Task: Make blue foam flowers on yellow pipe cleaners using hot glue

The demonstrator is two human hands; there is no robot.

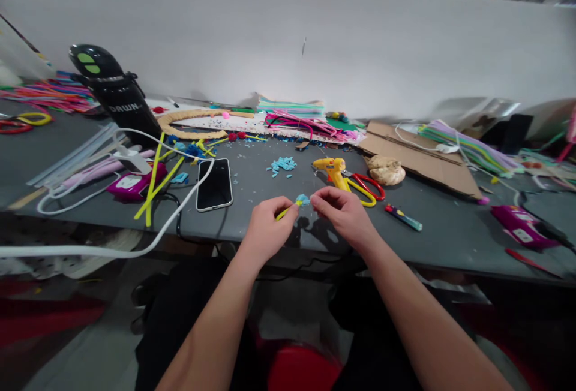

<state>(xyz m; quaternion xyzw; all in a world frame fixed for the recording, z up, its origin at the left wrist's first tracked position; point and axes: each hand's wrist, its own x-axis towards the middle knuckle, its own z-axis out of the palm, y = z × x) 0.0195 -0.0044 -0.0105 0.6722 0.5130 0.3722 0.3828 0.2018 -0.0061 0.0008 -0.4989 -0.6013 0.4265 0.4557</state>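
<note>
Near the table's front edge my left hand (270, 226) pinches a yellow-green pipe cleaner (282, 214). At its tip sits a small light-blue tuft of pieces (303, 199). Just right of the tuft is my right hand (342, 214), thumb and forefinger pressed together; whatever is between them is too small to make out. Beyond both hands lies a loose pile of short light-blue pieces (282, 166). A yellow glue gun (333, 170) rests behind my right hand, beside scissors with red and yellow handles (369, 187).
To the left are a phone (215, 184), yellow-green strips (153, 190), a white cable (173, 223) and a black bottle (119, 100). Cardboard (423, 160), a crumpled beige lump (386, 170), a small tube (404, 217) and a purple device (522, 226) lie to the right. A white partition (225, 37) stands behind.
</note>
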